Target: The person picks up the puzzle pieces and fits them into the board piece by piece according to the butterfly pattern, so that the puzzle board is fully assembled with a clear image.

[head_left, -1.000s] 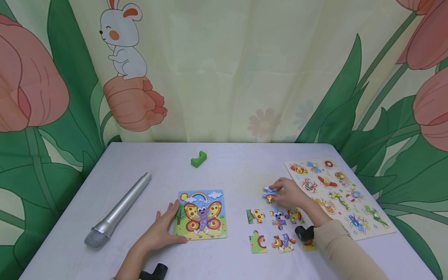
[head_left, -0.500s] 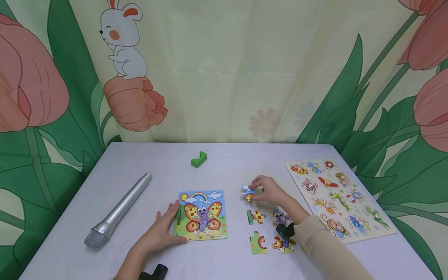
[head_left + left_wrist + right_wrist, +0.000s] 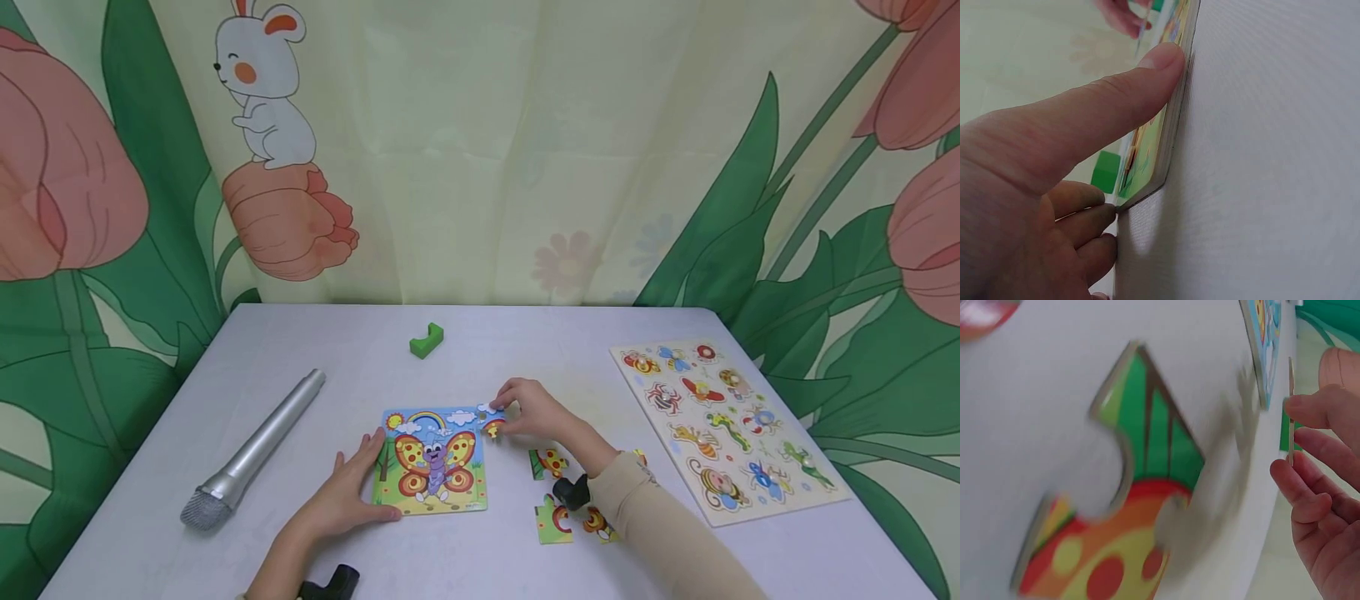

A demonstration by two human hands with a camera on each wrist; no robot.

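Note:
A square butterfly puzzle board (image 3: pixel 436 460) lies on the table in the head view. My left hand (image 3: pixel 347 493) touches its near left corner, fingers along the left side. In the left wrist view the straight thumb (image 3: pixel 1116 94) presses on the board's edge. My right hand (image 3: pixel 536 414) pinches a small jigsaw piece (image 3: pixel 492 427) with sky and rainbow colours, up off the table beside the board's upper right corner. Edge-on in the right wrist view, that piece (image 3: pixel 1291 425) shows between thumb and fingers. Below the right forearm lie loose pieces, including a green-and-yellow one (image 3: pixel 548 463) and a green one with a red curl (image 3: pixel 553 520).
A silver microphone (image 3: pixel 255 450) lies on the left of the table. Toward the back sits a green block (image 3: pixel 427 341). On the right lies a large insect picture board (image 3: pixel 731 433). The right sleeve (image 3: pixel 660 525) covers some loose pieces.
My right hand has carried the jigsaw piece leftward, from above the loose pieces to the butterfly board's upper right corner. The left hand and board have stayed put.

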